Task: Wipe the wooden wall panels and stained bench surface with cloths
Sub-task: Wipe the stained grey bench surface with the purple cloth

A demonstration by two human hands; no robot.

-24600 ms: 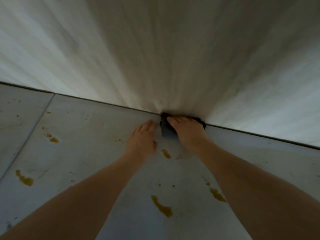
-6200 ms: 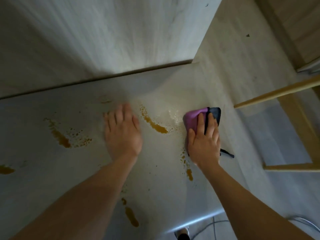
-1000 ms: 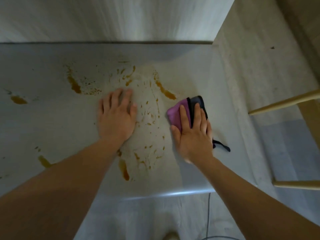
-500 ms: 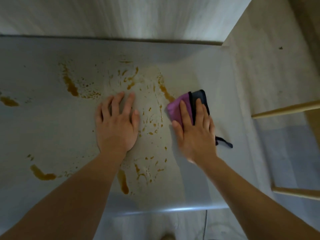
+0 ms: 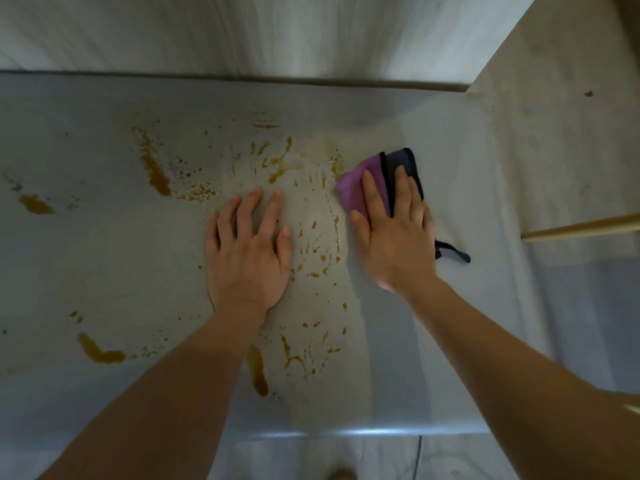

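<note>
The purple and black cloths [image 5: 379,183] are pressed flat on the bench [image 5: 104,258] by the right hand [image 5: 391,233], fingers straight and close together. Left of the cloths, the left hand [image 5: 247,251] is rested on the bench, fingers spread, holding nothing. Many brown stains [image 5: 156,171] are left there, so much wiping seems undone. Right of the cloths, the bench looks clean.

Two bare forearms enter from the lower edge, ending in the left hand [image 5: 247,252] and right hand [image 5: 393,237]. No sleeves, gloves, rings, or wrist items appear. Fingernails are short and unpainted.
</note>
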